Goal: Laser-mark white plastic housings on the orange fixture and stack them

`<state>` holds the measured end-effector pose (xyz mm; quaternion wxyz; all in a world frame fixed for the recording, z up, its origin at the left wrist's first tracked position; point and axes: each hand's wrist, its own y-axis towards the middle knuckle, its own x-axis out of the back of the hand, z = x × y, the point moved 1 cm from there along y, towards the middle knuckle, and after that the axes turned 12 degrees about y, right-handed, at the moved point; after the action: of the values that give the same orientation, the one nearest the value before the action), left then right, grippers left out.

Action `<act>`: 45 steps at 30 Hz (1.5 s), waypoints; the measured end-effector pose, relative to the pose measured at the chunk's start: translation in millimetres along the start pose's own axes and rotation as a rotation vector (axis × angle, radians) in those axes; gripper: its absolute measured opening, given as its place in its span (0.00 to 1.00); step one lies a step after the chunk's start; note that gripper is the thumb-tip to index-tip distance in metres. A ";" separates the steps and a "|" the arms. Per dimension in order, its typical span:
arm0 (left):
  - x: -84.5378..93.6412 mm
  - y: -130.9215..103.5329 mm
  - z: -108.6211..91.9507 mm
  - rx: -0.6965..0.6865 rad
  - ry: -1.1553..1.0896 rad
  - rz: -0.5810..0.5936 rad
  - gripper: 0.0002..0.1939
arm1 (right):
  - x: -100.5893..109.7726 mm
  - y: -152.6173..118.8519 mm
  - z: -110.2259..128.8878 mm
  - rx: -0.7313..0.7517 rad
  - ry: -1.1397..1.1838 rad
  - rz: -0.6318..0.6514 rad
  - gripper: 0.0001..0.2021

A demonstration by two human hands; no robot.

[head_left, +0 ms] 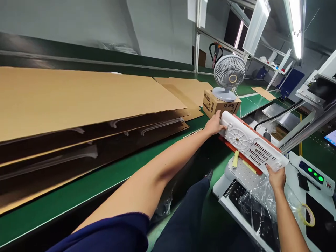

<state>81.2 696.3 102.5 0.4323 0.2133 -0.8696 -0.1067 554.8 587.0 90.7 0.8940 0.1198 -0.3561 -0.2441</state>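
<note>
Item, far left: stack of flat brown corrugated cardboard sheets (78, 101) lying unfolded on the green conveyor belt (110, 175); beyond it, a small grey desk fan (229, 77) on a brown carton marked M-1000 (219, 104). Item, centre: left hand (214, 124) closed on the far end, and right hand (276, 176) gripping the near end, of a white-and-red rectangular plastic appliance housing with vent grilles (252, 145). Status: housing held clear above the white perforated work fixture (245, 176), apparently mid-transfer and not yet set down; clear plastic bag (258, 201) lies loose below.
</note>
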 end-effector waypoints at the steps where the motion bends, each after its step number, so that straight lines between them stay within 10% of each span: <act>1: 2.9 -3.2 -5.6 -0.060 0.034 -0.037 0.66 | 2.5 -2.3 -1.2 -0.008 -0.004 0.010 0.46; 8: 1.0 -13.9 -58.8 -0.517 0.310 -0.006 0.55 | 28.1 -7.4 1.7 0.061 0.013 -0.048 0.34; 21: -18.6 -22.6 -72.2 -0.511 0.337 -0.094 0.44 | 36.7 2.8 6.0 0.013 -0.032 0.020 0.22; 31: -2.4 -41.4 -88.1 -0.405 0.299 0.109 0.56 | 60.8 -20.3 32.9 -0.037 -0.022 0.078 0.27; 35: -7.6 -100.9 -66.8 -0.425 0.068 -0.043 0.50 | 118.5 -76.0 36.9 -0.053 0.194 0.141 0.24; 39: -30.8 -195.5 -11.0 -0.318 -0.057 -0.145 0.39 | 221.6 -147.0 48.4 -0.134 0.291 0.193 0.27; 45: -112.0 -330.0 84.8 0.001 0.128 0.315 0.29 | 329.4 -220.3 21.1 -0.420 0.141 0.117 0.27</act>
<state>165.5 455.8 -149.9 0.4981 0.0807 -0.8630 -0.0232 669.3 226.6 210.9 0.9346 -0.0731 -0.2404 -0.2517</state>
